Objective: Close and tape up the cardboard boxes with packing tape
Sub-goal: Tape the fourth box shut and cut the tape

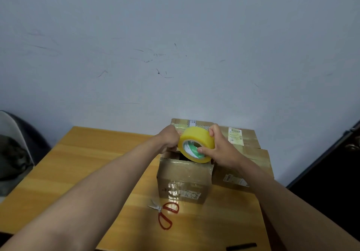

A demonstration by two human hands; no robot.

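Observation:
A yellow roll of packing tape (196, 143) is held above the near cardboard box (183, 178), whose top shows a dark gap. My right hand (220, 147) grips the roll, thumb in its core and fingers over the rim. My left hand (169, 138) is curled at the roll's left edge, pinching what looks like the tape end. A second box (251, 165) stands to the right, and a third box (187, 123) lies behind the roll.
Red-handled scissors (165, 214) lie on the wooden table (87, 163) in front of the near box. A grey chair with a dark bag (13, 153) stands at the left. The white wall is close behind. A dark object (241, 246) lies at the table's near edge.

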